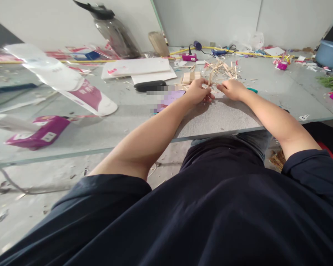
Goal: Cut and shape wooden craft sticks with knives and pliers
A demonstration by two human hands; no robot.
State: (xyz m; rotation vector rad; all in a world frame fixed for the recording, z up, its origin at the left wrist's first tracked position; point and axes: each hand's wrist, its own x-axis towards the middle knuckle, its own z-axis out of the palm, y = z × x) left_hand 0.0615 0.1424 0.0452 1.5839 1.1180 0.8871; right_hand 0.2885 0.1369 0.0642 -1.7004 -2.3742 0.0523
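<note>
My left hand (199, 91) is closed in a pinch on a thin, upright wooden stick (210, 78) above the grey table. Just to its right, my right hand (233, 89) is closed, its thumb and curled fingertips turned toward the stick; whatever it may hold is too small to make out. Behind both hands lies a loose pile of small wooden sticks (222, 68). A flat light-wood piece (191, 77) sits beside my left hand. Part of a teal tool handle (252, 90) shows past my right wrist.
Left of my hands lie a purple sheet (172, 99), a black case (151, 85) and white boards (138, 68). A large bottle (118, 37) stands behind. Magenta boxes (48, 129) and a blurred white insole-shaped piece (69, 79) are at left, a blue tub (330, 55) at right.
</note>
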